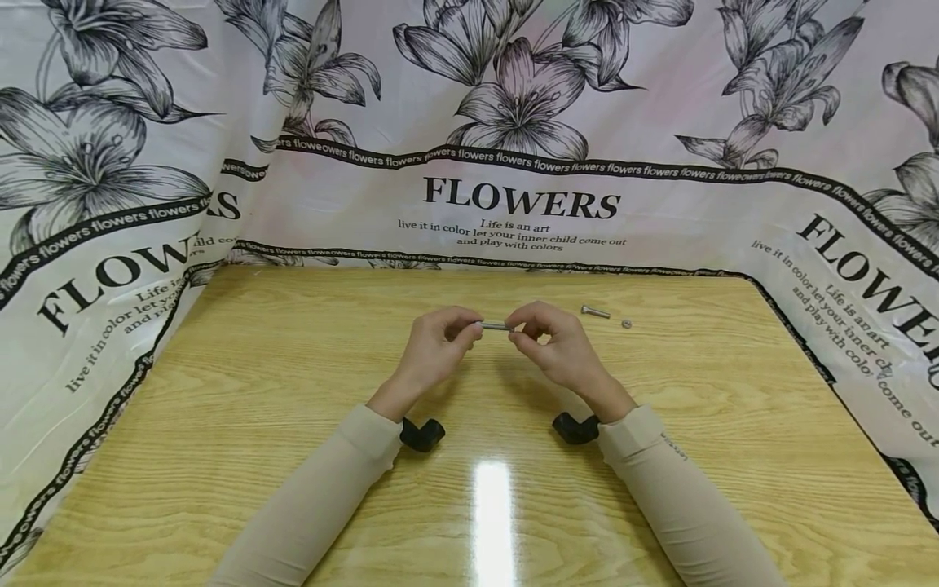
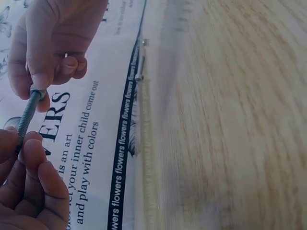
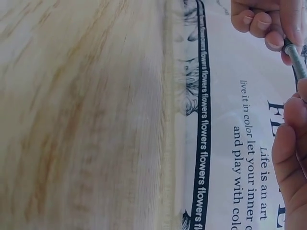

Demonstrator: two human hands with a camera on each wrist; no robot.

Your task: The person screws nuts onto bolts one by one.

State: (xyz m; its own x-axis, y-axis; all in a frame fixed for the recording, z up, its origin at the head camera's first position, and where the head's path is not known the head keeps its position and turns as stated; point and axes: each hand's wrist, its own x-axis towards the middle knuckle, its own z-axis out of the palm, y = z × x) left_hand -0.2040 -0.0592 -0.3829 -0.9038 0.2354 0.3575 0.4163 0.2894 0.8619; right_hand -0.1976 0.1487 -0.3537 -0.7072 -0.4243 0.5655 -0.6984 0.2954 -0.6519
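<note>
Between the two hands a silver threaded bolt is held nearly level above the table. My left hand pinches one end of it with thumb and fingers, largely hiding the bolt's head. At the other end sits a small nut, which my right hand pinches between thumb and forefinger. The bare thread shows between the two sets of fingertips. On the table beyond the right hand lie a second bolt and a loose nut, apart from each other.
The wood-grain table is bordered at the back and sides by a floral printed cloth. Black wrist-worn pieces show beside both cuffs. A bright light reflection lies on the table in front.
</note>
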